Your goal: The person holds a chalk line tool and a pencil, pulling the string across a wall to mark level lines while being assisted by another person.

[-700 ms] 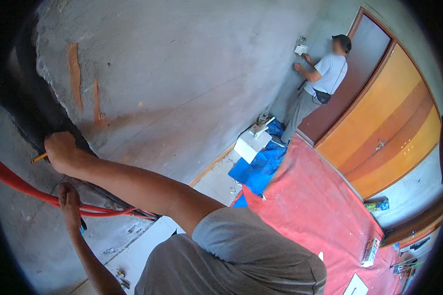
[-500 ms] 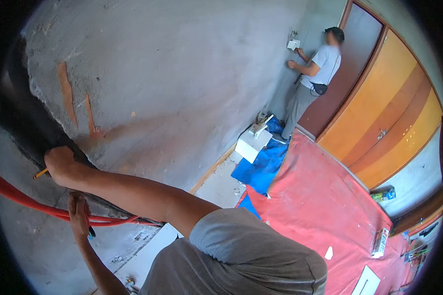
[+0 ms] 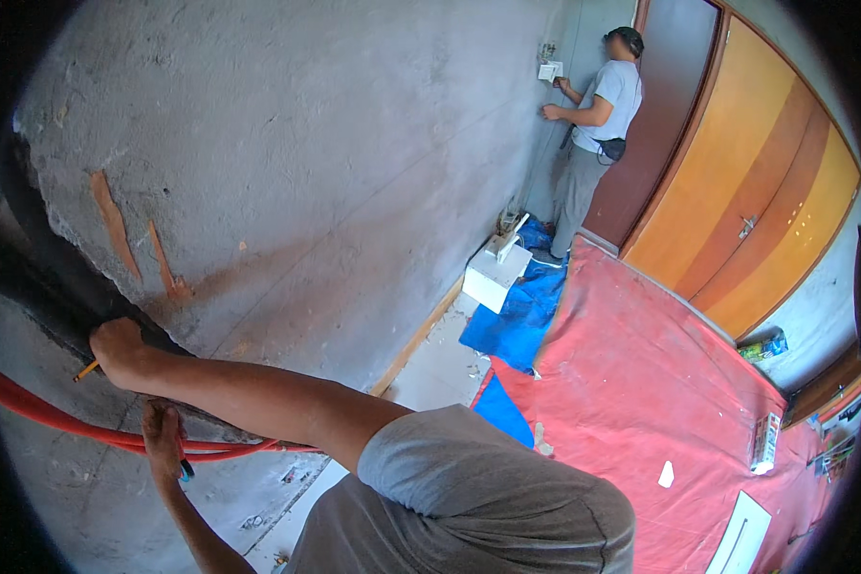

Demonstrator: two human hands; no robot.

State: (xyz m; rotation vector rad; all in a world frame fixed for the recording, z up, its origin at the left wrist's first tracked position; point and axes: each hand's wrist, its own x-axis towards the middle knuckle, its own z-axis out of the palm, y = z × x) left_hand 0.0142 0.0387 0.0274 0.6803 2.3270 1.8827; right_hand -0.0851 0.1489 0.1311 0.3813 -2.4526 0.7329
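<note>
My right arm reaches across to a dark recess (image 3: 43, 277) in the grey wall. My right hand (image 3: 120, 352) is closed there, and a thin yellow-orange stick like a pencil (image 3: 86, 370) pokes out below its fist. Just beneath it, my left hand (image 3: 163, 438) is closed round a tool of which only a dark and teal end (image 3: 187, 470) shows; its kind is hidden. Red flexible tubes (image 3: 77, 428) run along the wall beside the left hand. Whether that hand also touches the tubes is hard to tell.
A co-worker (image 3: 603, 105) stands at the far wall, hands near a white wall box (image 3: 550, 71). Red sheeting (image 3: 631, 354) and blue sheeting (image 3: 517, 316) cover the floor. A white box (image 3: 496, 279) stands by the wall. Yellow-orange double doors (image 3: 746, 172) are at right.
The view has shifted, so the wall and my hands sit a little lower in it. Both hands keep nearly the same place at the recess and the same grip.
</note>
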